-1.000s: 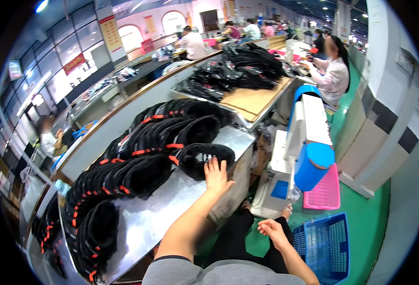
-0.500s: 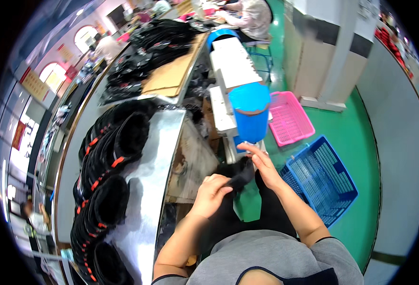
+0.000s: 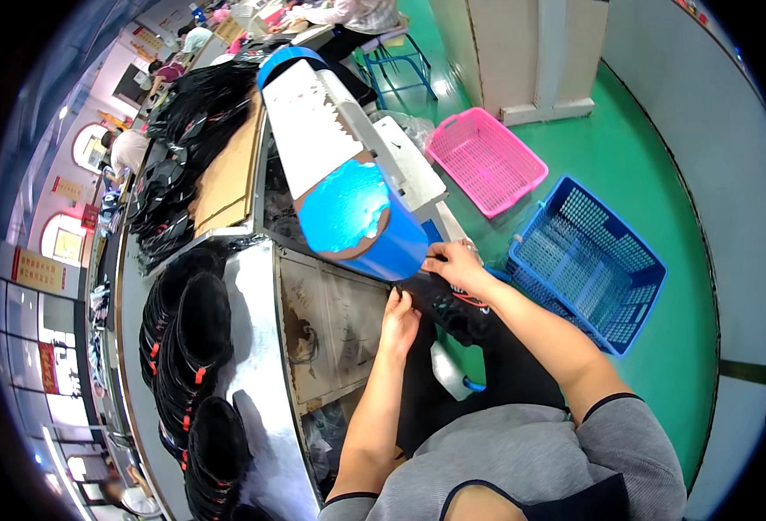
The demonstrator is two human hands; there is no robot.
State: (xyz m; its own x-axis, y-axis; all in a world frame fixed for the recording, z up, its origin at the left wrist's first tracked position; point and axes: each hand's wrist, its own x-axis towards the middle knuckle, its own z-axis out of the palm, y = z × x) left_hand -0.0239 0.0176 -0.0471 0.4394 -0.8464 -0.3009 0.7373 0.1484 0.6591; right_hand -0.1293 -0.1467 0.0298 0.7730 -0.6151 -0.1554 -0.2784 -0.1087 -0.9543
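Note:
Beneath the blue rounded end of a white-topped machine (image 3: 370, 217), both of my hands work at a black fabric piece (image 3: 443, 300) with thin red and white marks. My right hand (image 3: 459, 266) is closed, with thumb and fingers pinching the piece's upper edge beside the machine. My left hand (image 3: 400, 323) has its fingertips drawn together at the piece's left edge, next to the cabinet. The piece hangs down over my black-trousered lap. The machine's head hides part of the spot where the fabric meets it.
Black fuzzy boot-shaped pieces (image 3: 205, 321) with orange tags stand in rows on a metal table (image 3: 261, 347) at my left. Beyond lie black bundles (image 3: 200, 113) and cardboard (image 3: 226, 187). A blue basket (image 3: 595, 260) and a pink basket (image 3: 487, 161) sit on the green floor at right.
My view has swung, so the machine appears farther left. Both hands have brought the black piece up against the machine's end. The left hand has moved forward; the right has gone from spread to pinching.

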